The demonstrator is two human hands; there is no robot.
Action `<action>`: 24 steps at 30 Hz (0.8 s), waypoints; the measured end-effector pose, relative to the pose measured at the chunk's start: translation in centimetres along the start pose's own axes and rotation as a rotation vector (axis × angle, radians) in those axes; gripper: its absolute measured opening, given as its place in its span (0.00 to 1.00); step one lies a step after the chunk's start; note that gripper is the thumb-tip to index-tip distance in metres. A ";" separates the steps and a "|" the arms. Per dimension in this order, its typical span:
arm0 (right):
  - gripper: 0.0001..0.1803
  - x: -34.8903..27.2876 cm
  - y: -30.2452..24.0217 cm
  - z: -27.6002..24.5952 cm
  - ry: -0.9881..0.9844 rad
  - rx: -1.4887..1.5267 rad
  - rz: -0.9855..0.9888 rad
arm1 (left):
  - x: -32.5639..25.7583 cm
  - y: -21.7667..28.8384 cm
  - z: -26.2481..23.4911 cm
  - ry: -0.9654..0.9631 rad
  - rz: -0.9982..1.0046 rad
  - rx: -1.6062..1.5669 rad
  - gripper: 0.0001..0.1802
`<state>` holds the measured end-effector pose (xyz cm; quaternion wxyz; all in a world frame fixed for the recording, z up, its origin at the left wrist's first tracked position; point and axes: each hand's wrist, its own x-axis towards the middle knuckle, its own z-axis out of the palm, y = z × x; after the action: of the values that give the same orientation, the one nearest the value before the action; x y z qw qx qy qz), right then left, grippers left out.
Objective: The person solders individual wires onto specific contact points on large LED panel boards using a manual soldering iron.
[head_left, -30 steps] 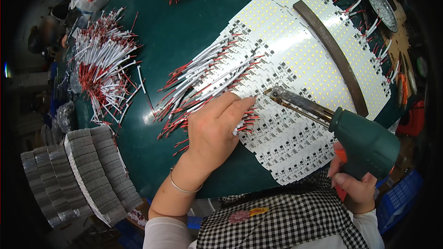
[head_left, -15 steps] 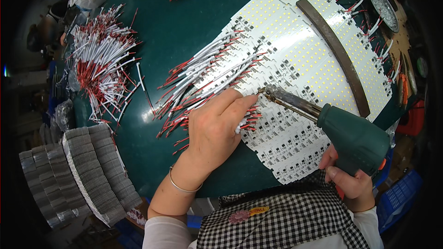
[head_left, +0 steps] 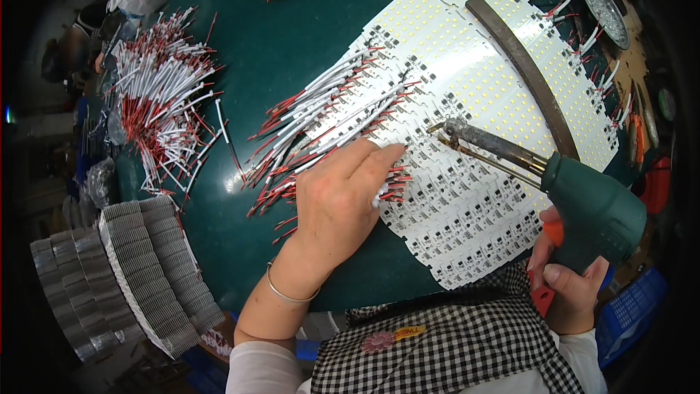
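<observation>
My right hand [head_left: 572, 288] is wrapped round the handle of a dark green soldering gun [head_left: 594, 201] with an orange-red trigger. The gun's long metal tip ends just above the white LED circuit boards [head_left: 467, 244], a little right of my left fingertips. My left hand [head_left: 335, 193] is closed on a small bunch of red-and-white wires [head_left: 392, 188], whose red ends poke out beside its fingers. Its thumb and forefinger pinch close over the boards; what is between those tips is too small to make out. Rows of similar wires [head_left: 321, 106] stick out leftward from the upper boards.
A curved dark metal bar [head_left: 526, 76] lies across the boards. To the left sit a heap of wires [head_left: 164, 95] and stacked grey strips [head_left: 149, 270]. A round metal dish [head_left: 605, 14] and orange-handled pliers [head_left: 638, 138] rest at the far right.
The soldering gun has moved right and slightly up, its tip drawing away from my left fingertips. My left hand stays almost in place.
</observation>
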<state>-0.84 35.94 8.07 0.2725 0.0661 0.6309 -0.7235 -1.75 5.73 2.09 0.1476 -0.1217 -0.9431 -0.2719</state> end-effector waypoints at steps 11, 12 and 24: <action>0.36 -1.1 0.5 0.6 0.116 -0.047 0.055 | 1.1 -1.4 -0.8 -0.189 -0.105 -0.411 0.32; 0.34 -1.1 0.6 0.6 0.100 -0.065 0.085 | 1.2 -1.4 -0.8 -0.203 -0.104 -0.410 0.31; 0.32 -0.5 1.7 -0.6 -0.229 -0.189 -0.068 | 1.0 -1.5 -0.4 -0.180 -0.070 -0.374 0.30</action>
<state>0.26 36.58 6.74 0.3228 -0.0641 0.6628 -0.6725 -3.06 4.42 2.09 0.0280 -0.1380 -0.8892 -0.4354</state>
